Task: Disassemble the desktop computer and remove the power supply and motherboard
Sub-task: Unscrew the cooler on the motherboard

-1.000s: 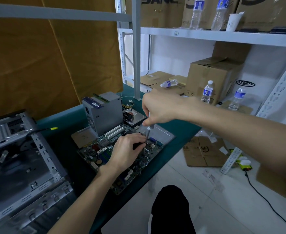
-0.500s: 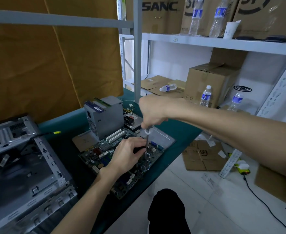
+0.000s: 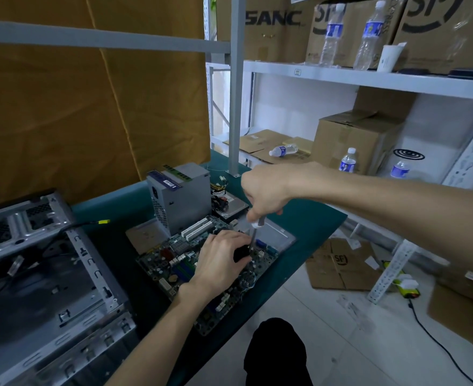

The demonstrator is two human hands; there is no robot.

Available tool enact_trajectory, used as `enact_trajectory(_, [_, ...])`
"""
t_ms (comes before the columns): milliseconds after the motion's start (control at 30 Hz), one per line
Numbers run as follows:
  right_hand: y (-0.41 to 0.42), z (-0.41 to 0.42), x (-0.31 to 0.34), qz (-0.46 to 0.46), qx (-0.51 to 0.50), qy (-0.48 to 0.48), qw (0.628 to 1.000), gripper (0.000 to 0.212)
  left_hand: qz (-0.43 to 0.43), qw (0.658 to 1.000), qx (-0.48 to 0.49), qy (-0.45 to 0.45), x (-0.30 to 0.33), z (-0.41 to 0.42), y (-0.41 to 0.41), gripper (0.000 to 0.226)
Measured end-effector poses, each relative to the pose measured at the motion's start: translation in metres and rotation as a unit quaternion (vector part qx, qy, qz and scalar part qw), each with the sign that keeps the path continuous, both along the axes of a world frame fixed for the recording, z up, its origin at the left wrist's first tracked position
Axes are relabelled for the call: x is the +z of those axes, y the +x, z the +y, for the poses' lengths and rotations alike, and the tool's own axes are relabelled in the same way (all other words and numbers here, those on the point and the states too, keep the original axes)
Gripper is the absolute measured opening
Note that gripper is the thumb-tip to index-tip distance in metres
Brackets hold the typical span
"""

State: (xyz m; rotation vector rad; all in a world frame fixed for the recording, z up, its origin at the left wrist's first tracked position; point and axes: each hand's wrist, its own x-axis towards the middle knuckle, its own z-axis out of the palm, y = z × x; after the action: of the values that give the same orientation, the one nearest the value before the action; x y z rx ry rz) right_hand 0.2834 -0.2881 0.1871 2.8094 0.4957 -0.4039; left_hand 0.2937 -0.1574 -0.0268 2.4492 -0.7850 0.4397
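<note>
Green-covered table [image 3: 307,218] carries the emptied case [image 3: 48,274], power supply [image 3: 179,196] and motherboard [image 3: 179,263]. Left hand [image 3: 218,263] cups a black part on the board; right hand [image 3: 266,193] grips the screwdriver [image 3: 253,238] upright. Off-axis pressure could slip the tip, gouging traces.

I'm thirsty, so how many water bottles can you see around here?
5: two upright on the top shelf, one lying on flattened cardboard, two upright beside the cardboard box. Others may be hidden.

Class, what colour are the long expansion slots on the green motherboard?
White, clearest in the head view: long plastic expansion slots on the motherboard.
</note>
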Motion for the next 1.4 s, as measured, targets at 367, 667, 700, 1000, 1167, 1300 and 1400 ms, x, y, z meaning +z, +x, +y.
enact_trajectory(367, [0.003, -0.009, -0.009, -0.039, -0.049, 0.175, 0.983, 0.055, -0.018, 0.999, 0.029, -0.021, -0.007, -0.002, 0.001, 0.040])
enact_trajectory(667, [0.000, -0.002, -0.006, -0.076, 0.114, 0.112, 0.984, 0.026, -0.026, 0.999, 0.028, -0.023, -0.008, -0.001, 0.000, 0.034])
enact_trajectory(700, [-0.002, 0.003, -0.009, -0.050, 0.139, 0.128, 0.981, 0.022, -0.026, 0.999, 0.030, -0.021, -0.008, -0.001, 0.000, 0.032])
enact_trajectory(1000, [-0.001, -0.012, 0.007, -0.023, -0.008, 0.046, 0.999, 0.069, -0.014, 0.999, 0.028, -0.021, -0.007, -0.001, 0.000, 0.033])
enact_trajectory(1167, [-0.003, -0.012, 0.010, 0.004, 0.072, 0.068, 0.995, 0.037, -0.016, 0.999, 0.026, -0.018, -0.007, -0.001, -0.002, 0.033])
enact_trajectory(1300, [-0.001, -0.008, 0.009, 0.020, 0.070, 0.067, 0.995, 0.038, -0.038, 0.999, 0.027, 0.021, -0.006, -0.001, -0.003, 0.027])
enact_trajectory(1400, [0.000, -0.002, 0.006, 0.048, 0.010, 0.033, 0.998, 0.054, -0.034, 0.999, 0.028, 0.011, -0.006, -0.002, -0.004, 0.018])
